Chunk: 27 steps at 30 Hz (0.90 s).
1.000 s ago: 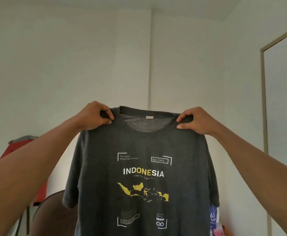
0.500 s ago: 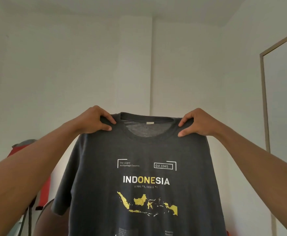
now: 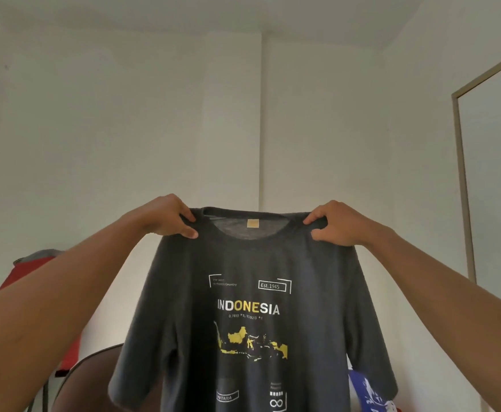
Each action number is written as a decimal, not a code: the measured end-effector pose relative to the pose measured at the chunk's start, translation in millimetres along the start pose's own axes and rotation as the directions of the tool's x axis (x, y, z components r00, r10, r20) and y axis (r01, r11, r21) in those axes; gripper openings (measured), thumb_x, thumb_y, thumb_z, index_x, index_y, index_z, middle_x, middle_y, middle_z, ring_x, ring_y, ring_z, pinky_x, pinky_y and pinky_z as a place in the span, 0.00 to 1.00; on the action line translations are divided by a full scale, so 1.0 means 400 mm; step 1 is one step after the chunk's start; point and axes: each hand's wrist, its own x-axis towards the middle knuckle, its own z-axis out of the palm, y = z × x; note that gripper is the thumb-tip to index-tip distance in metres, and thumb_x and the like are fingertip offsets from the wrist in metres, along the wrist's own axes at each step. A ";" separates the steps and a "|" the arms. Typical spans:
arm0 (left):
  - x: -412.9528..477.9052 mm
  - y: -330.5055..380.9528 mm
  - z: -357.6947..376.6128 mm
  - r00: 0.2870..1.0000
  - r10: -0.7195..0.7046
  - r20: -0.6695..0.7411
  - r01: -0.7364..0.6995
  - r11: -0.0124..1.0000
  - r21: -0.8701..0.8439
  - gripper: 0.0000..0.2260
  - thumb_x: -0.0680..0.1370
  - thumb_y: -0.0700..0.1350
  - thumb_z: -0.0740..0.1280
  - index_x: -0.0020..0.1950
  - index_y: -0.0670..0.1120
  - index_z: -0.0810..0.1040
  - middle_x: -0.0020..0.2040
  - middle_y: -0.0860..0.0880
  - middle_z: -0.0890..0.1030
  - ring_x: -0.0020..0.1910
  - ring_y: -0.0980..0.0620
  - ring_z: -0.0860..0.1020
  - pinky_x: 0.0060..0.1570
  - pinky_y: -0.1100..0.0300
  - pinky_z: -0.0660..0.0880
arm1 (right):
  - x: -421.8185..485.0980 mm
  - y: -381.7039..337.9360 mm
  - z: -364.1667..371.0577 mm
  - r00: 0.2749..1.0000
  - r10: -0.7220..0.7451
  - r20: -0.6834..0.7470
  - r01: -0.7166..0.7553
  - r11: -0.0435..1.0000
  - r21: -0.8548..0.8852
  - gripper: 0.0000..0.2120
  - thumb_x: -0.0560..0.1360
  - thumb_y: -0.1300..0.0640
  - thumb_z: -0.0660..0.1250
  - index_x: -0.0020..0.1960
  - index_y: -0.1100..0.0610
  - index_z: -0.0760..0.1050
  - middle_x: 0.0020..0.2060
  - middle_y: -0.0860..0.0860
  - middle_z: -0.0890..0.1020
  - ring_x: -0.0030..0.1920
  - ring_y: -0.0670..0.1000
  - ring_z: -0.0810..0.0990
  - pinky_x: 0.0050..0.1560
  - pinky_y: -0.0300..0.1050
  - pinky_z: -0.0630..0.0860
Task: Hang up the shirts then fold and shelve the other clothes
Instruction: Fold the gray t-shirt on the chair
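Note:
A dark grey T-shirt (image 3: 252,263) with a white and yellow INDONESIA print and a map hangs spread out in front of me, its front facing me. My left hand (image 3: 166,217) pinches the shirt's left shoulder beside the collar. My right hand (image 3: 337,223) pinches the right shoulder the same way. The shirt's hem runs out of view at the bottom. No hanger is in sight.
White walls meet in a corner behind the shirt. A tall framed panel (image 3: 463,185) stands at the right. A red item (image 3: 32,272) stands at the left, a dark rounded chair back (image 3: 94,379) below it, and blue-white fabric (image 3: 368,394) at the lower right.
Both hands keep their grip on the shoulders. The shirt has swung a little, its lower part shifting to the right, and my view has tilted slightly up.

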 end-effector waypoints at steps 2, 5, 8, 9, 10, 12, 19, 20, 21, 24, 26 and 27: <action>0.003 0.013 0.009 0.997 -0.058 0.054 0.062 0.995 -0.083 0.15 0.75 0.49 0.74 0.60 0.46 0.84 0.55 0.48 0.83 0.49 0.47 0.79 0.54 0.54 0.77 | 0.005 -0.018 0.012 0.996 0.087 0.014 -0.085 0.992 -0.091 0.18 0.74 0.53 0.68 0.63 0.48 0.81 0.64 0.46 0.79 0.63 0.51 0.76 0.68 0.52 0.65; -0.004 0.039 0.021 0.981 -0.163 0.101 0.186 0.939 -0.289 0.09 0.77 0.42 0.71 0.56 0.40 0.83 0.36 0.43 0.82 0.33 0.47 0.76 0.38 0.56 0.76 | 0.014 -0.032 0.036 0.976 0.216 0.013 -0.215 0.976 -0.018 0.12 0.72 0.55 0.66 0.49 0.58 0.84 0.48 0.54 0.84 0.46 0.55 0.81 0.51 0.47 0.75; -0.014 0.073 0.031 0.967 -0.196 0.163 0.255 0.776 -0.577 0.05 0.79 0.36 0.68 0.54 0.37 0.79 0.40 0.40 0.86 0.38 0.47 0.85 0.45 0.57 0.83 | 0.010 -0.060 0.046 0.920 0.389 0.043 -0.371 0.831 0.414 0.07 0.75 0.58 0.65 0.41 0.61 0.73 0.39 0.57 0.76 0.28 0.52 0.76 0.34 0.43 0.75; -0.012 0.082 0.038 0.966 -0.201 0.161 0.257 0.718 -0.647 0.05 0.78 0.35 0.68 0.54 0.36 0.79 0.44 0.39 0.86 0.43 0.47 0.86 0.49 0.55 0.83 | 0.008 -0.070 0.050 0.905 0.408 0.121 -0.400 0.717 0.571 0.07 0.78 0.57 0.64 0.49 0.62 0.74 0.46 0.57 0.75 0.33 0.54 0.82 0.39 0.46 0.81; -0.010 0.090 0.045 0.969 -0.204 0.138 0.242 0.686 -0.686 0.06 0.78 0.34 0.68 0.54 0.36 0.79 0.48 0.39 0.85 0.46 0.46 0.85 0.52 0.53 0.82 | 0.005 -0.081 0.051 0.897 0.401 0.188 -0.413 0.605 0.681 0.11 0.79 0.57 0.63 0.57 0.63 0.73 0.53 0.58 0.73 0.42 0.58 0.85 0.45 0.51 0.83; -0.008 0.100 0.061 0.976 -0.208 0.066 0.193 0.679 -0.708 0.09 0.76 0.34 0.69 0.56 0.35 0.80 0.49 0.40 0.83 0.47 0.45 0.83 0.52 0.52 0.82 | 0.004 -0.096 0.058 0.889 0.389 0.241 -0.422 0.490 0.763 0.18 0.80 0.56 0.62 0.68 0.62 0.67 0.60 0.55 0.68 0.59 0.64 0.79 0.54 0.60 0.81; -0.025 0.093 0.071 0.944 -0.201 -0.260 -0.047 0.700 -0.713 0.16 0.72 0.41 0.75 0.59 0.42 0.82 0.51 0.50 0.83 0.49 0.53 0.80 0.48 0.61 0.76 | 0.001 -0.100 0.064 0.893 0.445 -0.068 -0.205 0.537 0.819 0.08 0.77 0.54 0.67 0.45 0.58 0.78 0.41 0.49 0.80 0.41 0.49 0.75 0.44 0.47 0.76; -0.029 0.089 0.068 0.938 -0.198 -0.286 -0.073 0.691 -0.719 0.16 0.71 0.42 0.77 0.58 0.43 0.84 0.51 0.50 0.83 0.51 0.53 0.81 0.51 0.60 0.78 | -0.003 -0.099 0.063 0.898 0.426 -0.114 -0.160 0.555 0.816 0.09 0.77 0.54 0.68 0.41 0.58 0.78 0.34 0.46 0.80 0.37 0.48 0.74 0.36 0.41 0.73; -0.033 0.087 0.065 0.931 -0.196 -0.307 -0.093 0.687 -0.721 0.15 0.70 0.43 0.78 0.56 0.44 0.84 0.51 0.50 0.84 0.51 0.53 0.81 0.54 0.59 0.79 | -0.007 -0.096 0.064 0.898 0.411 -0.157 -0.121 0.573 0.810 0.11 0.77 0.54 0.69 0.38 0.57 0.78 0.28 0.43 0.78 0.34 0.47 0.74 0.31 0.38 0.70; -0.044 0.087 0.055 0.908 -0.194 -0.370 -0.157 0.662 -0.733 0.12 0.69 0.44 0.78 0.51 0.46 0.85 0.48 0.52 0.83 0.47 0.56 0.81 0.54 0.58 0.80 | -0.008 -0.080 0.071 0.887 0.396 -0.236 -0.049 0.589 0.806 0.07 0.74 0.52 0.74 0.43 0.56 0.84 0.39 0.46 0.84 0.41 0.47 0.80 0.38 0.37 0.73; -0.052 0.095 0.050 0.895 -0.212 -0.393 -0.197 0.603 -0.773 0.11 0.70 0.42 0.78 0.51 0.46 0.84 0.48 0.52 0.83 0.46 0.57 0.81 0.54 0.58 0.80 | -0.004 -0.074 0.073 0.874 0.411 -0.259 -0.027 0.575 0.818 0.08 0.72 0.50 0.77 0.45 0.55 0.85 0.45 0.49 0.85 0.47 0.49 0.82 0.44 0.42 0.78; -0.056 0.099 0.047 0.893 -0.219 -0.394 -0.214 0.564 -0.798 0.11 0.70 0.41 0.78 0.50 0.45 0.84 0.48 0.51 0.83 0.46 0.55 0.82 0.54 0.58 0.80 | -0.002 -0.072 0.073 0.870 0.419 -0.260 -0.021 0.558 0.830 0.09 0.70 0.49 0.78 0.44 0.55 0.86 0.46 0.49 0.86 0.49 0.50 0.83 0.48 0.45 0.81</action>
